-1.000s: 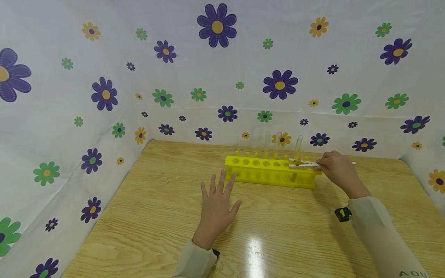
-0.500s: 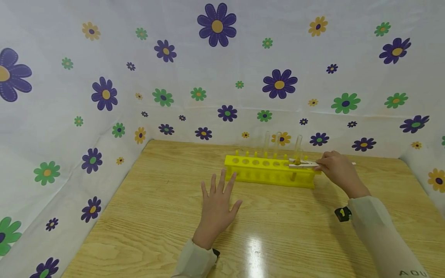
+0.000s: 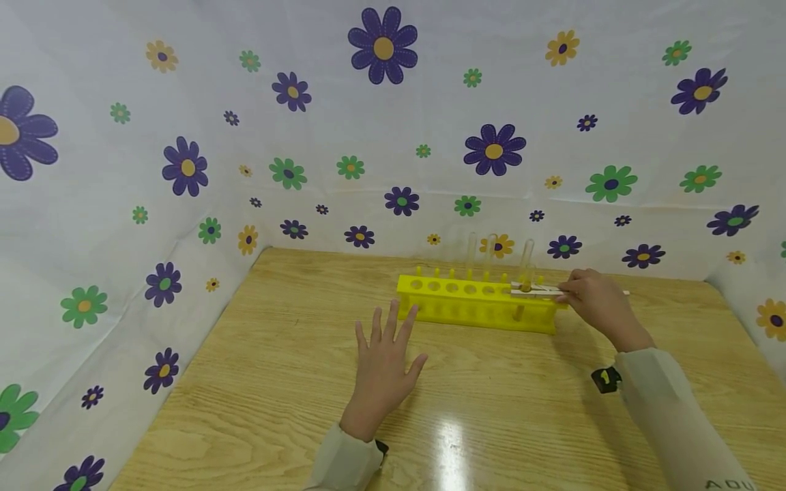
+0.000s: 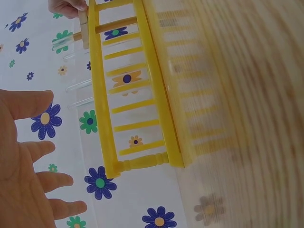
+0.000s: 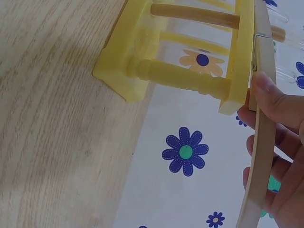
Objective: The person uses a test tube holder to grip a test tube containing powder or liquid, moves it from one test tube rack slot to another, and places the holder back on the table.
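A yellow test tube rack stands near the back of the table. In a hole close to its right end is a test tube with brown liquid. My right hand grips a wooden test tube clamp, with the thumb on one side and fingers curled behind. The clamp's front end lies around the tube, just over the rack's top bar. My left hand has its fingers spread, in front of the rack's left end, holding nothing.
Clear test tubes stand at the rack's back, round ends up, behind the row of holes. The wooden tabletop meets a white cloth with printed flowers at the back and sides.
The clamp's two arms have come closer together around the brown-filled tube. Both hands stay in nearly the same place, and the rack has not moved.
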`<state>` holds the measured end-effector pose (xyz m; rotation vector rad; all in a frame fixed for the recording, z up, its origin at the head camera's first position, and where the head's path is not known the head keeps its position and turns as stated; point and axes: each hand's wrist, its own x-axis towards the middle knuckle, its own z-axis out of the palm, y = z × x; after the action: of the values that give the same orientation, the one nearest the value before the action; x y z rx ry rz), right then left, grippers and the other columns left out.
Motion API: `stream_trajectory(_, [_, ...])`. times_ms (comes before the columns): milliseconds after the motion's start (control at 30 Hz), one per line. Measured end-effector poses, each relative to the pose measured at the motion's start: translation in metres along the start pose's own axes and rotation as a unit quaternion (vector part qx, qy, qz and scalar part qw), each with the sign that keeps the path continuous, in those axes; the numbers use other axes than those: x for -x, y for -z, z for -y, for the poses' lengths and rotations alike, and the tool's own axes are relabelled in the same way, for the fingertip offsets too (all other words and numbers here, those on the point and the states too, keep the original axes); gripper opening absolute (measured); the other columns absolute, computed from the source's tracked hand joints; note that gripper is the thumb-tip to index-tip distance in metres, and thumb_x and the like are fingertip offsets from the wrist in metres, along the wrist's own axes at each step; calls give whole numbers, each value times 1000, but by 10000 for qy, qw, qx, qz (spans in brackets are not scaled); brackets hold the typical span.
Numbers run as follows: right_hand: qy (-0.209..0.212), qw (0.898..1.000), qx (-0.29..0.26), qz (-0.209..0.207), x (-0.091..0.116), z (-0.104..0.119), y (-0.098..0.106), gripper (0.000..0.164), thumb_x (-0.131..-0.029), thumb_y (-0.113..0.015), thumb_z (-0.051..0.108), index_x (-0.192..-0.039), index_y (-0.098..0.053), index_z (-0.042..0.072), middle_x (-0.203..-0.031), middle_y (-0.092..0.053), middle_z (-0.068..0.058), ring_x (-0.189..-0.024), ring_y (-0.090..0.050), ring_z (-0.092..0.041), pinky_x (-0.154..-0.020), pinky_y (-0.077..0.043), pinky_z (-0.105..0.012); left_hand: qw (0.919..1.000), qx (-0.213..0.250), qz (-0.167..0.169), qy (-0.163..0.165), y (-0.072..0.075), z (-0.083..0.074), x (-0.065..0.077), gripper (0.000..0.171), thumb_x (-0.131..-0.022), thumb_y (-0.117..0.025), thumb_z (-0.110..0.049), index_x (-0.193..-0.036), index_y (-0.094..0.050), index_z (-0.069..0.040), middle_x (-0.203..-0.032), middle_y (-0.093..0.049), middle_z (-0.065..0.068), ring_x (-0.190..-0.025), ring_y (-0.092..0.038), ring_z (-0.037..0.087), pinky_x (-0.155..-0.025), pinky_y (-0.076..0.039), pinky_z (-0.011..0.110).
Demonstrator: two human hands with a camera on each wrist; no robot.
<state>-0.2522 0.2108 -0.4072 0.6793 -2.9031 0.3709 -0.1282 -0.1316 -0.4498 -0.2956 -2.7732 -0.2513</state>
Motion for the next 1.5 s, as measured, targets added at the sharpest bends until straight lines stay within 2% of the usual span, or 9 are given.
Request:
stream_trajectory(333, [0, 9998, 36, 177, 1, 1, 4, 30, -84, -68, 16, -105, -69, -6, -82, -65, -10, -65, -51, -17, -64, -47, -34, 10000, 54, 41, 45, -1, 0, 1, 76, -89, -60, -40, -151, -21, -22, -155, -24, 14, -140, -26, 42, -106, -20, 69])
stream_trajectory(700, [-217, 9989, 52, 413, 1, 1, 5, 31, -85, -67, 17, -109, -68, -3, -88, -67, -12, -69, -54, -19, -69, -51, -39, 9999, 117, 11, 48, -2, 0, 2, 76, -88, -61, -39, -151, -22, -22, -155, -24, 15, -140, -26, 42, -105, -20, 69])
stream_trajectory(1033, [-346, 9986, -125, 371, 4, 1, 4, 32, -87, -66, 19, -111, -67, -3, -94, -68, -16, -79, -61, -25, -78, -51, -47, 9999, 138, -21, 33, -4, 0, 3, 77, -88, -62, -39, -151, -21, -22, -155, -24, 15, -140, -25, 43, -105, -20, 69])
stream_trajectory(1500, [-209, 9991, -288, 242, 6, -2, 1, 33, -89, -63, 20, -113, -66, -2, -94, -66, -14, -75, -60, -22, -75, -52, -45, 9999, 118, -11, 22, -7, 0, 3, 77, -89, -60, -40, -152, -19, -23, -157, -21, 14, -140, -24, 42, -106, -19, 69])
